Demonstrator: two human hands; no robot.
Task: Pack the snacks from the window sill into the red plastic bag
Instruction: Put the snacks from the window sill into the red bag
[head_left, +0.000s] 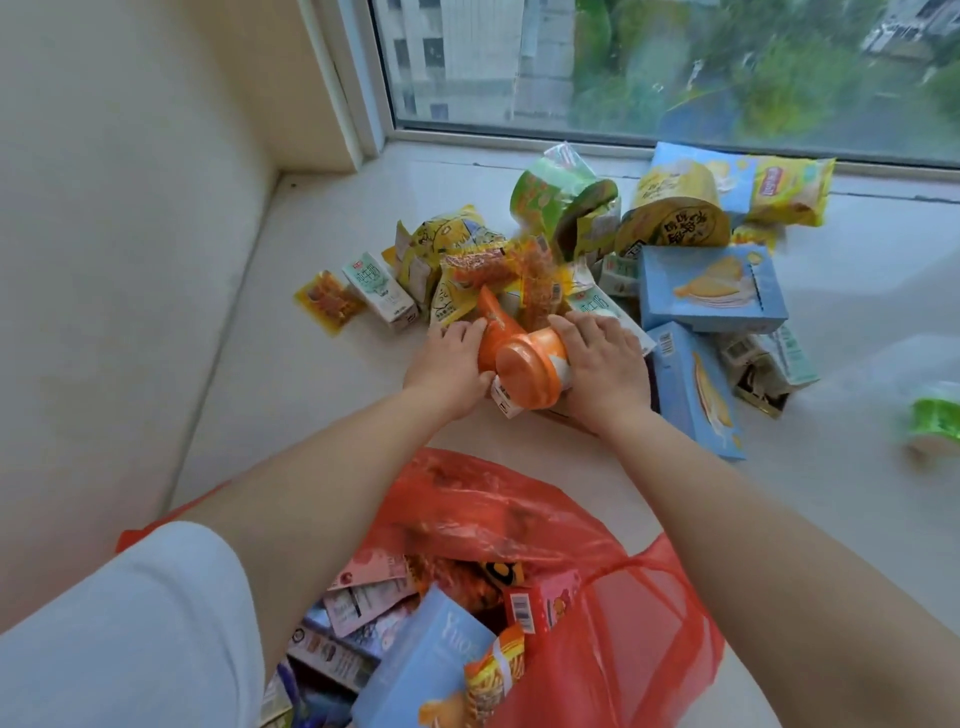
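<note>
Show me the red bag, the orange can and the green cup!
red bag (519, 514), head view, crumpled upper side.
orange can (524, 371), head view, round lid.
green cup (550, 200), head view, its side.

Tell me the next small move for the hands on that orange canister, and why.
Probably lift the orange canister and draw it back to the red plastic bag. The left hand and right hand already flank it, and the bag lies open just below them.
</note>
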